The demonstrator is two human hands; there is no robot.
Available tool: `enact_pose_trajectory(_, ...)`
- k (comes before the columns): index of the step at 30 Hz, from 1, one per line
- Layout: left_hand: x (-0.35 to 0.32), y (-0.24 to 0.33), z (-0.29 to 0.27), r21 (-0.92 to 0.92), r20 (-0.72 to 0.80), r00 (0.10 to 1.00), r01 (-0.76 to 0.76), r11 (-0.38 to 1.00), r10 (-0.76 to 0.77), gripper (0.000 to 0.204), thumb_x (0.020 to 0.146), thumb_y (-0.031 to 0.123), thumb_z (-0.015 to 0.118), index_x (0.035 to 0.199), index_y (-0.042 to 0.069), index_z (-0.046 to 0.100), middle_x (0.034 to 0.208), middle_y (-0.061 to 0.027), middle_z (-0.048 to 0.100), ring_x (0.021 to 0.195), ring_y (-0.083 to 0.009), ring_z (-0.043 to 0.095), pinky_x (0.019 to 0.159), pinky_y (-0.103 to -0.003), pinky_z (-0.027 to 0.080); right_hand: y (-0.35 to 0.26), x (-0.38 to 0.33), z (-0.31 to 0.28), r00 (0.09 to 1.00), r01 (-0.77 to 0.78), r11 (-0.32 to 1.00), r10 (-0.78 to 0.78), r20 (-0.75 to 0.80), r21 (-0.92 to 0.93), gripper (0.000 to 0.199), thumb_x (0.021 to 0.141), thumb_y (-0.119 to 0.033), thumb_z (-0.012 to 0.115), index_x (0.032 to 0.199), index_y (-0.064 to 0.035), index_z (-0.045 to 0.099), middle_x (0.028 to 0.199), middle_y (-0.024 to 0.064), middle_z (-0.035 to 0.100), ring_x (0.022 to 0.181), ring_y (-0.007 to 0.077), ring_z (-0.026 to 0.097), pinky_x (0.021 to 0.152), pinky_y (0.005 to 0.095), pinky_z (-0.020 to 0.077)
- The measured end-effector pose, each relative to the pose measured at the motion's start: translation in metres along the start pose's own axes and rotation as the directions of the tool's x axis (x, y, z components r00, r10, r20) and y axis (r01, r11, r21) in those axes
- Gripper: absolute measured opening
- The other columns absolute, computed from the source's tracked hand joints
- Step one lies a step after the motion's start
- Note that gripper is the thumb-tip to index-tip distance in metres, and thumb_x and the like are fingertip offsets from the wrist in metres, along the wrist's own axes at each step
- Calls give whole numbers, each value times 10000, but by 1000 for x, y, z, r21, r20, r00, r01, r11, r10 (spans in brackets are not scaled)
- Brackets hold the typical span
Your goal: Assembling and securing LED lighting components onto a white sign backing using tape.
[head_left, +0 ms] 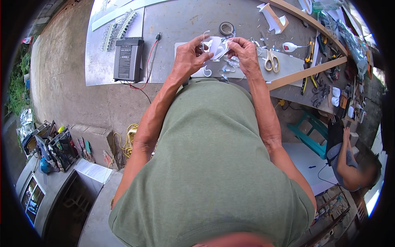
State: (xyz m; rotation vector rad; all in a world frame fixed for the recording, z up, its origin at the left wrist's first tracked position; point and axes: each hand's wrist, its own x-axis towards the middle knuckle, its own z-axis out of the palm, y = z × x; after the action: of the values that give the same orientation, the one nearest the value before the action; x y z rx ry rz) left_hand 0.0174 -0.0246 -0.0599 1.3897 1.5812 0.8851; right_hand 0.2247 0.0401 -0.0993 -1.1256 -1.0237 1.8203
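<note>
We hold a small white cut-out piece (217, 48), irregular in outline with curved edges, raised just above the grey counter (185, 20).

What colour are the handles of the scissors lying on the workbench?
Yellow handles on the scissors, lying just beside the right hand; seen in the head view.

A person stands in an olive-green short-sleeved T-shirt of plain knit fabric, with no print or pocket showing. The shirt fills the space below the left hand (190, 55) and right hand (245, 53). Both forearms are bare from the sleeve hems to the wrists. No watch, ring, or glove is visible on either hand.
</note>
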Motion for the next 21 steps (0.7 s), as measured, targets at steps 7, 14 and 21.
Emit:
enact_pose_trajectory(7, -4, 2, -11, 70, 3, 1000, -10, 997, 10, 744, 721, 155, 864, 1388, 59, 551, 1004, -83, 744, 805, -156, 665, 760, -314, 558, -1, -1, 3, 1000, 2, 1000, -2, -2, 7, 167, 885, -104, 711, 968, 38, 689, 797, 87, 697, 657, 134, 672, 559, 239, 542)
enact_pose_trajectory(14, -10, -4, -13, 235, 49, 978, -210, 949, 204, 721, 663, 142, 876, 1313, 73, 571, 1078, -70, 720, 979, -221, 634, 839, -353, 523, 0, -1, 1, 1000, 5, 1000, -5, -4, -2, 169, 888, -111, 708, 966, 38, 688, 795, 90, 696, 657, 133, 672, 557, 237, 543)
enact_pose_trajectory(21, -11, 2, -15, 281, -210, 935, -222, 933, 286, 842, 670, 114, 878, 1411, 115, 478, 1158, -72, 654, 938, -182, 628, 735, -311, 528, -2, -1, 1, 1000, 17, 1000, -17, -10, 4, 155, 897, -105, 695, 961, 36, 687, 788, 88, 693, 647, 134, 668, 554, 244, 545)
